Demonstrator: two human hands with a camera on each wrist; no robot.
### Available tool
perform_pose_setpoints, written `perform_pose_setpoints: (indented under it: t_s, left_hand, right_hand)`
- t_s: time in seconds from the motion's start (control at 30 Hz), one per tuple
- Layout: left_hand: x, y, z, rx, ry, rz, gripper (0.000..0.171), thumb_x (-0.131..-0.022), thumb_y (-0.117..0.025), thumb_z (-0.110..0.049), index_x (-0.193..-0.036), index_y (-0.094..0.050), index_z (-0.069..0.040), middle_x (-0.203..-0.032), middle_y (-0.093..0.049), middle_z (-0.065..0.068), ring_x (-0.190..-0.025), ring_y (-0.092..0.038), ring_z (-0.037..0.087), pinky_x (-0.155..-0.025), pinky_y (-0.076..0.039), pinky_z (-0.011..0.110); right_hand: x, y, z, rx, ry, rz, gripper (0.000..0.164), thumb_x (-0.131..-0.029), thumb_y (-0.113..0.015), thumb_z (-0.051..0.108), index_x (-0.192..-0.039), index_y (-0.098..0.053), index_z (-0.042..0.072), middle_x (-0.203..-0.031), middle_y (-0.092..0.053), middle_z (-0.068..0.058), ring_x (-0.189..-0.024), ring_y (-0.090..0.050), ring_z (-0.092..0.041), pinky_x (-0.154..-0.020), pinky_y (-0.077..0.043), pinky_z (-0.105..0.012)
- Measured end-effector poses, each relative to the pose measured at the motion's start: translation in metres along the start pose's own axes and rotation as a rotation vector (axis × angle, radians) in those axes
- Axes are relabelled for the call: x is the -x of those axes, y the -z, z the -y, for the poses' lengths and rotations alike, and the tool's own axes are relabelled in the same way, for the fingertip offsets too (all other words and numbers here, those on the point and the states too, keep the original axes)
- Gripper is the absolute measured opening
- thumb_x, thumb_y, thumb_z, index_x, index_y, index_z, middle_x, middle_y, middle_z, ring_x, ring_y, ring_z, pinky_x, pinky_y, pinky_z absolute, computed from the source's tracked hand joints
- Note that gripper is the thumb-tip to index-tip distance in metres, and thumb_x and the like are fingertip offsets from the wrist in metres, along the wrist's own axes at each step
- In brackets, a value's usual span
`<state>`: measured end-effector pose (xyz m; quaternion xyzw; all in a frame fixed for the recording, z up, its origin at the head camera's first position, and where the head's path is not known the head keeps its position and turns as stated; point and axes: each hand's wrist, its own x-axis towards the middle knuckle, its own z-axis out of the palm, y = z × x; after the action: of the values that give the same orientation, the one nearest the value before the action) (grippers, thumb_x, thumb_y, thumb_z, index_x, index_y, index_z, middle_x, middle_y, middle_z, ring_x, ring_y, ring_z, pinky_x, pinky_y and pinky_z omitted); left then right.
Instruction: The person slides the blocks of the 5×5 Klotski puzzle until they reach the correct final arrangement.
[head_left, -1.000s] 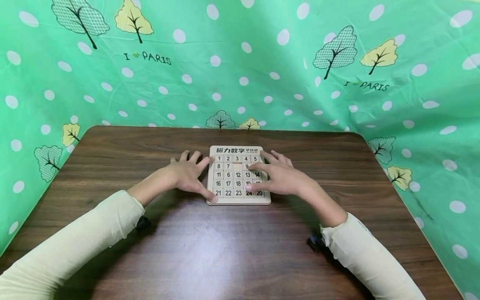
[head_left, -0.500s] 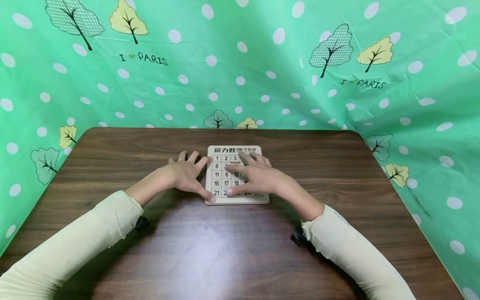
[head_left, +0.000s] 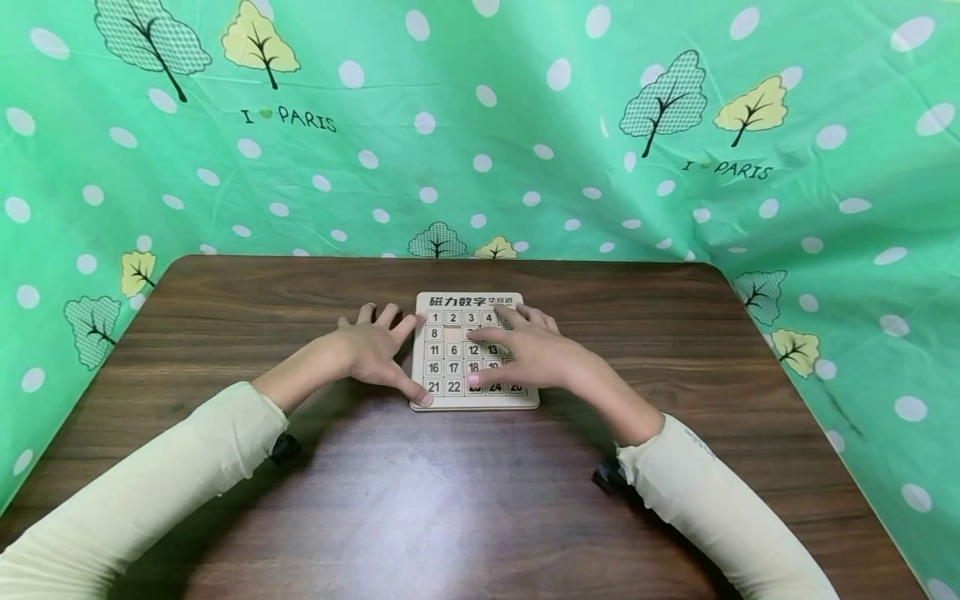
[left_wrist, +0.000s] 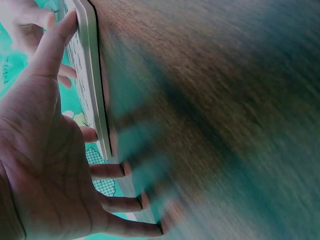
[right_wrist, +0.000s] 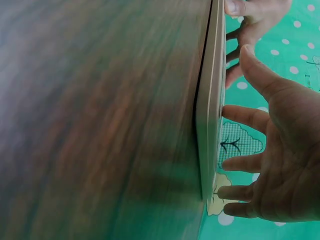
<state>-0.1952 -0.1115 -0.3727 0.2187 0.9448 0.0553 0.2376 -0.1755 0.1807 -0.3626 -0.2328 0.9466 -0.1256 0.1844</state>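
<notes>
A pale sliding number puzzle (head_left: 476, 402) lies flat on the table, with black numbered tiles in rows. One bare slot (head_left: 452, 333) shows in the second row, just right of tile 8. My left hand (head_left: 367, 350) is spread along the puzzle's left side. Its thumb (left_wrist: 62, 30) presses the near left corner and its index finger lies at the upper left edge. Over the right part of the board is my right hand (head_left: 543, 354), fingers extended. Its index fingertip (right_wrist: 231, 111) touches a second-row tile beside the slot. This hand covers several tiles on the right.
The dark wood-grain table (head_left: 420, 500) spreads around the puzzle. Behind and at both sides hangs a green dotted cloth (head_left: 525, 125) with printed trees. A black strap piece shows under each pale sleeve (head_left: 705, 483).
My right hand moved left across the board, then back slightly right. The bare slot shifted from the third column to the second as a tile slid right. My left hand stayed put.
</notes>
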Motion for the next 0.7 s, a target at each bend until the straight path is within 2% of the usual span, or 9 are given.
perform_pose_setpoints:
  t_s: [0.2,0.33,0.53,0.7]
  left_hand:
    - [0.000,0.000,0.001,0.001,0.004,0.004,0.140,-0.075,-0.082,-0.091,-0.181,-0.020,-0.024,-0.180,-0.027,0.023,-0.168,-0.014,0.068,-0.123,-0.025,0.093]
    - [0.000,0.001,0.000,-0.007,0.006,0.013,0.140,-0.075,-0.081,-0.092,-0.181,-0.019,-0.024,-0.180,-0.026,0.023,-0.167,-0.015,0.068,-0.123,-0.025,0.093]
    - [0.000,0.001,0.000,-0.010,0.008,0.019,0.140,-0.076,-0.080,-0.093,-0.181,-0.019,-0.023,-0.179,-0.027,0.024,-0.167,-0.015,0.070,-0.123,-0.026,0.093]
    - [-0.002,0.001,0.001,-0.003,0.008,0.015,0.140,-0.075,-0.081,-0.093,-0.180,-0.020,-0.023,-0.177,-0.029,0.023,-0.166,-0.017,0.068,-0.121,-0.027,0.094]
  right_hand:
    - [0.003,-0.001,-0.002,0.010,0.011,-0.024,0.083,-0.096,-0.076,0.075,-0.168,-0.055,0.040,-0.190,-0.019,-0.019,-0.175,-0.007,-0.057,-0.137,-0.013,-0.079]
    - [0.007,-0.003,0.005,0.015,0.039,-0.014,0.083,-0.095,-0.077,0.076,-0.167,-0.055,0.040,-0.190,-0.018,-0.019,-0.174,-0.011,-0.058,-0.136,-0.014,-0.081]
    - [0.012,-0.006,0.017,0.019,0.087,0.014,0.080,-0.095,-0.075,0.078,-0.164,-0.059,0.042,-0.190,-0.017,-0.019,-0.175,-0.009,-0.056,-0.136,-0.014,-0.081]
    - [0.010,-0.006,0.021,0.029,0.078,0.018,0.081,-0.095,-0.075,0.078,-0.165,-0.058,0.041,-0.190,-0.017,-0.019,-0.176,-0.008,-0.055,-0.137,-0.013,-0.079]
